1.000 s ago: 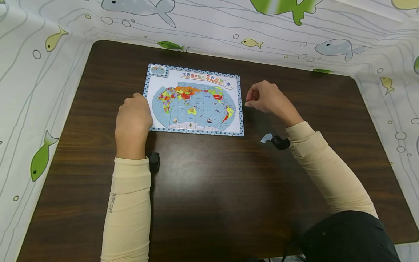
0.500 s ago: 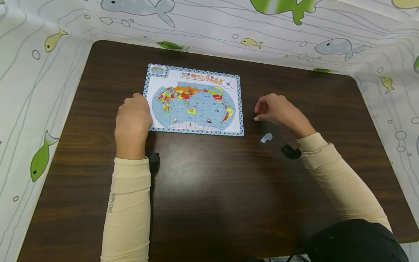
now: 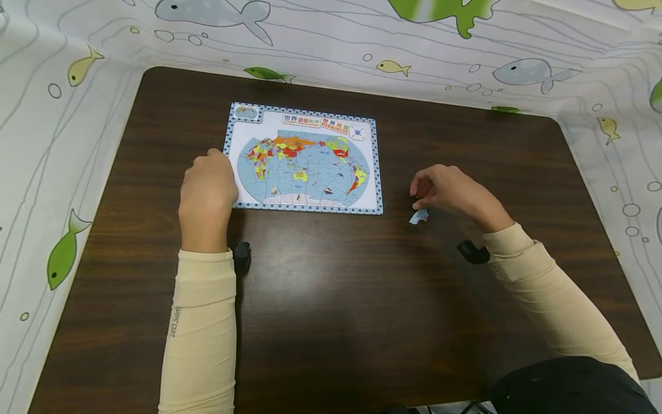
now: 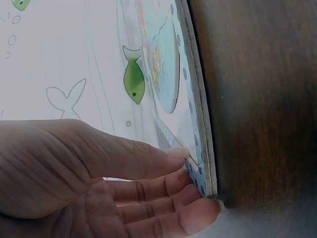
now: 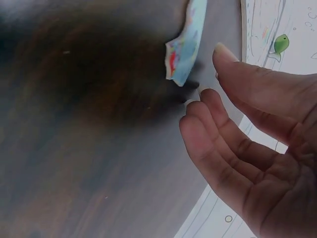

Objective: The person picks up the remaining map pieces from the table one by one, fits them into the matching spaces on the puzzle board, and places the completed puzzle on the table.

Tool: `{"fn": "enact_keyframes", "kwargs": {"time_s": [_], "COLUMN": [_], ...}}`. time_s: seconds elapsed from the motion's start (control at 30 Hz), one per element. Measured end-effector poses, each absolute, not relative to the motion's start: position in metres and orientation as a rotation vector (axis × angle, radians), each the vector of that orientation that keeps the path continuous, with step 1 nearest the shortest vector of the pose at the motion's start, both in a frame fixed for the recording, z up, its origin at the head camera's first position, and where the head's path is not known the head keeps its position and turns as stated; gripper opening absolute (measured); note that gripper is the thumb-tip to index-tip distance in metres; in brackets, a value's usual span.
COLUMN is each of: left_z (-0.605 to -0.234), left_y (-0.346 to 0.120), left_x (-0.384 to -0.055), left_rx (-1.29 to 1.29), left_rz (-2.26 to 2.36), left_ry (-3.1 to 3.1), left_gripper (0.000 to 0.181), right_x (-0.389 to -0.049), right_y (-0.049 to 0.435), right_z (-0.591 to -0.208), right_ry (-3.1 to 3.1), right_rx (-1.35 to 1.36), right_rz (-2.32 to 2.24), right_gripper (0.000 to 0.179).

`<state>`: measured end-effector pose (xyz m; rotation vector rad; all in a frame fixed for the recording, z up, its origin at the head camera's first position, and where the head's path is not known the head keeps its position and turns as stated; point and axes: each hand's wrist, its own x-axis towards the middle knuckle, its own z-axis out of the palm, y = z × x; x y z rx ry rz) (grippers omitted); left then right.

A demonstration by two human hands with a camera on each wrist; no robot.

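A world-map jigsaw puzzle board (image 3: 271, 125) with a blue dotted border lies flat on the table. My left hand (image 3: 207, 190) holds its near left corner; in the left wrist view the thumb presses on top of the board (image 4: 185, 106), with fingers against the edge. To the right of the board, a loose light-blue puzzle piece (image 3: 419, 217) rests on the tabletop. Just above it is my right hand (image 3: 450, 190), fingers loosely bent. The right wrist view shows a gap between thumb and fingertips, and the puzzle piece (image 5: 187, 52) lies apart from them.
The dark wooden table (image 3: 320, 310) stretches around the board. A white sheet (image 3: 331, 43) printed with fish and whales borders its back and sides. Black wrist cameras, one of them (image 3: 473, 252) under the right sleeve, sit close to the tabletop.
My right hand has moved away from the board's right edge, down and to the right, to the loose piece. The left hand stays on the board's corner.
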<state>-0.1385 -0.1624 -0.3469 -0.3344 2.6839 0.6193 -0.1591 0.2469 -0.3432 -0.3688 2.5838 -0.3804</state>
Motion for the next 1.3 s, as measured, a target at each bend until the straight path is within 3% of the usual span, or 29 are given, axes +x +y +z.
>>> {"fn": "enact_keyframes", "kwargs": {"time_s": [0.4,1.3], "left_z": [-0.347,-0.348], "left_y": [-0.162,-0.163], "left_x": [-0.137,-0.139], "left_rx": [-0.342,-0.331], "left_rz": [0.644,0.626], "left_ry": [2.687,2.689], "left_gripper": [0.064,0.067], "right_x": [-0.144,-0.141], "right_y": [0.261,0.258], "right_z": [-0.349,-0.353], "right_ry": [2.557,2.597], "right_rx": [-0.370,-0.342], "right_rz": [-0.346,-0.419], "right_gripper": [0.026,0.015]}}
